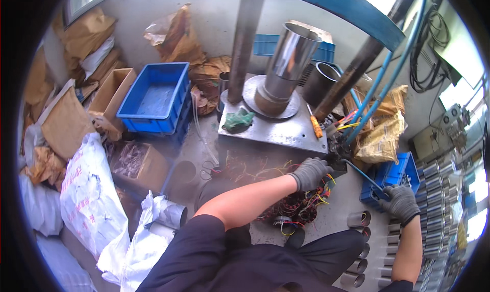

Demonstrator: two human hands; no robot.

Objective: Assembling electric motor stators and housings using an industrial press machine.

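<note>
Two gloved hands: right hand (pixel 400 204) closed round a rod (pixel 363 174), right of centre; left hand (pixel 311 174) curled beside tangled wires (pixel 291 210), its hold I cannot tell. Upper centre, a polished cylinder (pixel 290 57) stands on the press (pixel 275 132), seated, I judge; the wires lie loose.

Cylinder (pixel 295 49) on press base (pixel 273 136); wires (pixel 293 208) before it.

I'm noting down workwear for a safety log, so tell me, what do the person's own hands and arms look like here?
The left hand and right hand both wear grey fabric gloves ending around the wrist. The forearms are bare above them, up to dark, short-looking sleeves. No clear markings can be made out.
</note>
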